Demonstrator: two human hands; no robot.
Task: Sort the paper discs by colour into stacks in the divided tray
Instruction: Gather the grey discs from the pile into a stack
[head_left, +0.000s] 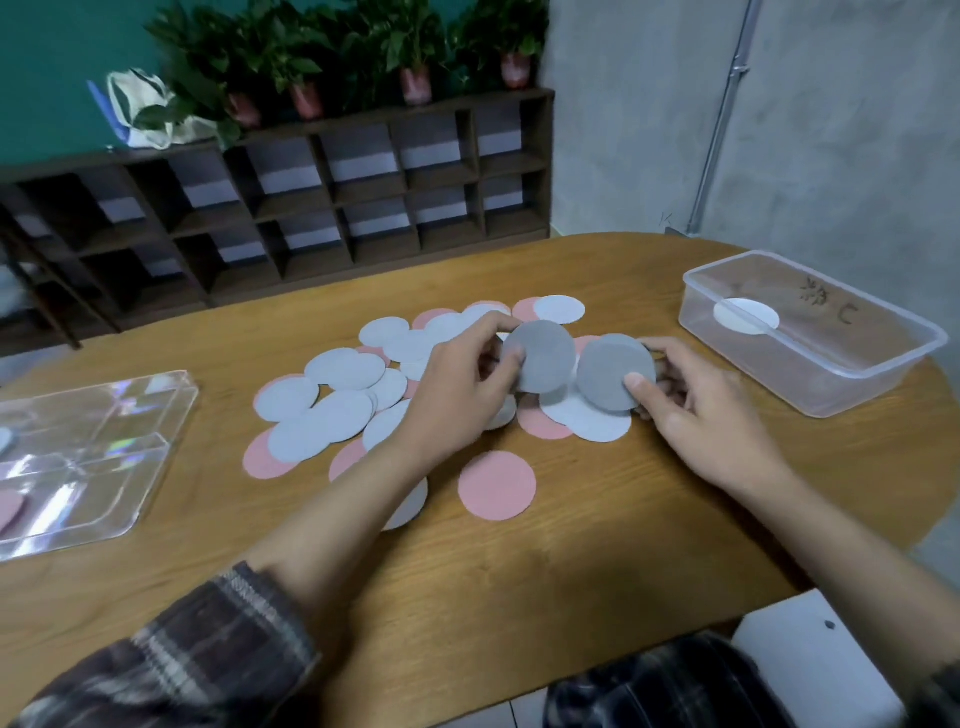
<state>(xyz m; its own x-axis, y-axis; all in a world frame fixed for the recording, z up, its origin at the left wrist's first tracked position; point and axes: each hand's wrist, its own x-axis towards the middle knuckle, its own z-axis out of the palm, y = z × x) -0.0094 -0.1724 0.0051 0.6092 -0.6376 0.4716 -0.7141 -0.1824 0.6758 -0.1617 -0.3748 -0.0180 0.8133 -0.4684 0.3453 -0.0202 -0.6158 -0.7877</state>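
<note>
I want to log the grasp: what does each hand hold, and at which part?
Each holds one grey disc by its edge: the left hand pinches the left disc at its left rim, the right hand the right disc at its lower right rim.

Clear plastic box (810, 332) base: a raised "C" beside a small embossed mark too blurred to read.

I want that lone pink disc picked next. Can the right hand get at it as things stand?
Probably not at once: the right hand holds a grey disc. The pink disc itself lies bare and uncovered.
</note>
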